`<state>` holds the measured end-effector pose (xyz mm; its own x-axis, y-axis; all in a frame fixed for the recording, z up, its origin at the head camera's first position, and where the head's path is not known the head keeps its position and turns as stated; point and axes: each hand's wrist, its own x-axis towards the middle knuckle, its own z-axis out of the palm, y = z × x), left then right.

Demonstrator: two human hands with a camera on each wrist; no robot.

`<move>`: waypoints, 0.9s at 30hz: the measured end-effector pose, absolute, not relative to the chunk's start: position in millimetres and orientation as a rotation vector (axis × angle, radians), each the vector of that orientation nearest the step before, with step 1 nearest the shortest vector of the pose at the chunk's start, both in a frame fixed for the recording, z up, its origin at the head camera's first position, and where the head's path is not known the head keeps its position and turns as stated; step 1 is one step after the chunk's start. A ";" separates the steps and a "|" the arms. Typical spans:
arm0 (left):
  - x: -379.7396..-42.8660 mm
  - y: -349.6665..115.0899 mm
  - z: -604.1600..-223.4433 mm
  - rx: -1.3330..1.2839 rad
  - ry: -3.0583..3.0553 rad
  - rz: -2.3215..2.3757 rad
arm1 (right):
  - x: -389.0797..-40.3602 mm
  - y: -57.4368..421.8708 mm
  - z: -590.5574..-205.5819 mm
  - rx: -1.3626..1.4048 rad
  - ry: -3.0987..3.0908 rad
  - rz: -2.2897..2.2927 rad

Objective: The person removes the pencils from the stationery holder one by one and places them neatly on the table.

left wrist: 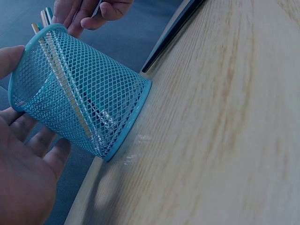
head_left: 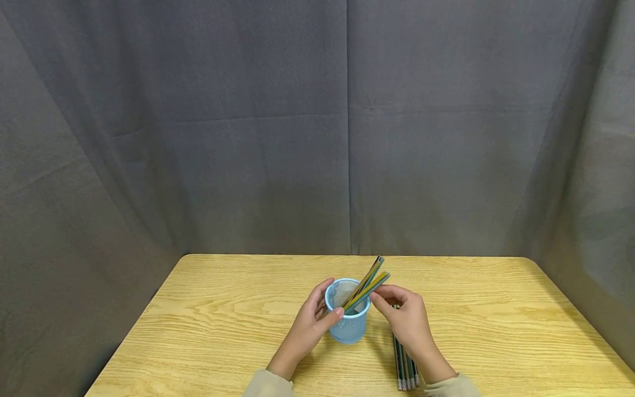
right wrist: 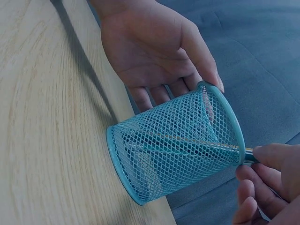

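A light blue mesh pencil cup (head_left: pixel 349 331) stands on the table, several pencils (head_left: pixel 367 285) leaning in it toward the right and sticking out above the rim. My left hand (head_left: pixel 307 328) holds the cup from the left, thumb on the rim and fingers around the far side; the left wrist view shows the mesh wall (left wrist: pixel 93 84) between them. At the right side of the rim, my right hand (head_left: pixel 410 321) pinches pencils between thumb and fingers, also seen in the right wrist view, where the fingertips (right wrist: pixel 269 154) meet the pencils. Their lower ends show through the mesh.
More dark pencils (head_left: pixel 405 366) lie side by side on the wooden table (head_left: pixel 223 331), partly under my right wrist. Grey curtains (head_left: pixel 248 138) hang behind the table and along both sides.
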<state>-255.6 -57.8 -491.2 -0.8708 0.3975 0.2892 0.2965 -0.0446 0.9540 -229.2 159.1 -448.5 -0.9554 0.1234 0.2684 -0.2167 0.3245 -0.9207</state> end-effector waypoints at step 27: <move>-256.7 -57.6 -492.2 0.776 2.119 2.090 | -230.8 169.2 -437.9 -0.035 -2.188 1.697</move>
